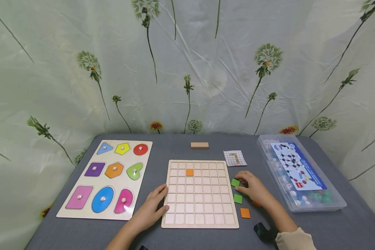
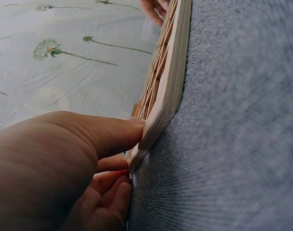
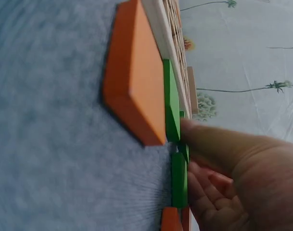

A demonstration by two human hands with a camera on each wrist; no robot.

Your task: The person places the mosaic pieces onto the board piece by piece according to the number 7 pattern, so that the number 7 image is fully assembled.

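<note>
A wooden grid board point(image 1: 200, 225) lies flat on the table, with one orange square tile point(image 1: 189, 172) in a cell of its second row. The fingertips and thumb of my left hand point(image 1: 150, 209) rest along the board's left edge; in the left wrist view the thumb touches that edge. Right of the board, my right hand point(image 1: 254, 188) pinches a green square tile point(image 1: 235, 182) between thumb and fingers. Another green tile point(image 1: 238, 198) and an orange tile point(image 1: 245, 213) lie nearer. A further orange tile point(image 1: 256, 203) is partly hidden beneath the right hand.
A shape-puzzle board point(image 1: 90, 180) with knobbed pieces lies at left. Behind the grid board are a wooden block point(image 1: 199, 145) and a small pattern card point(image 1: 235, 158). A clear plastic case point(image 1: 312, 201) of molecule-model parts stands at right. A black object point(image 1: 264, 232) is by the right wrist.
</note>
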